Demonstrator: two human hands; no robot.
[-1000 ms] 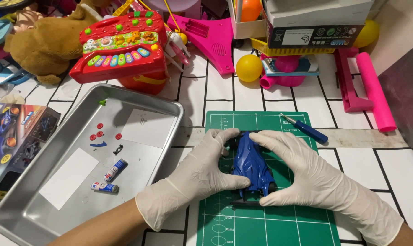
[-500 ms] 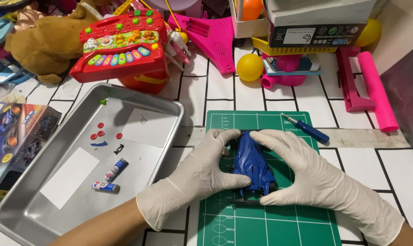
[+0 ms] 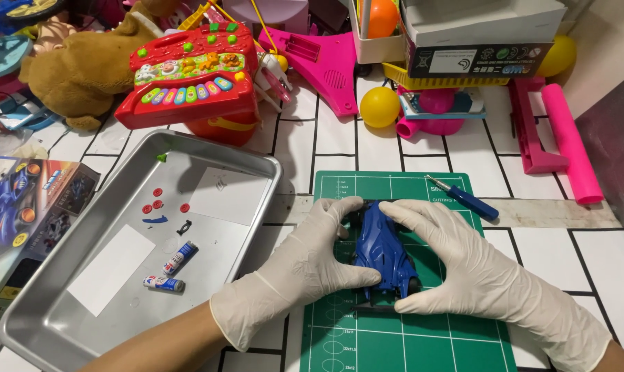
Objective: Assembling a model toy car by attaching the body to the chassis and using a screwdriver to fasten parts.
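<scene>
Nothing moved: both hands (image 3: 387, 258) still clasp blue car (image 3: 383, 251)

a metal tray (image 3: 64, 317) at the left holds two small batteries (image 3: 172, 270) and red bits; a red toy keyboard (image 3: 188, 83) and yellow ball (image 3: 379, 107) lie above.

I'm watching through one head camera, looking steeply down from close above the green cutting mat (image 3: 394, 337). It's facing the far clutter, with a metal tray (image 3: 50, 303) lying left.
</scene>
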